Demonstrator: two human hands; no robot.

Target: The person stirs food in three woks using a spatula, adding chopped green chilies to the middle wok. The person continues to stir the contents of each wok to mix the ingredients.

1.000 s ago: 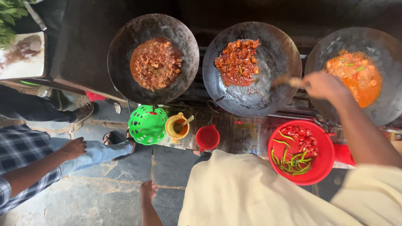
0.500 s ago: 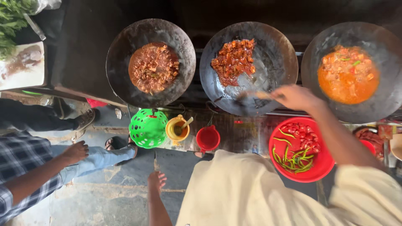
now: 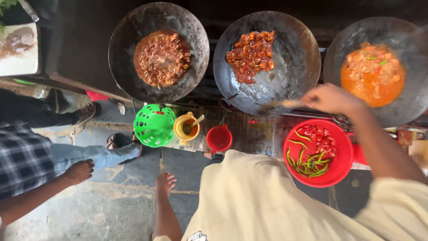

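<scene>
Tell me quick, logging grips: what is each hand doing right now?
Left hand: open, fingers spread, holding nothing, hanging over the stone floor.
Right hand: closed on a spatula in the middle pan.

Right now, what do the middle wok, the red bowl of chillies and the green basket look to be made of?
Middle wok: dark blackened metal, probably iron or steel, with an oily sheen on its bare side. Red bowl: smooth glossy plastic, evenly coloured. Green basket: moulded plastic, judging by its bright colour and regular perforations.

Loose cream-coloured garment — short sleeves, bare forearms — small printed mark at hem.
</scene>
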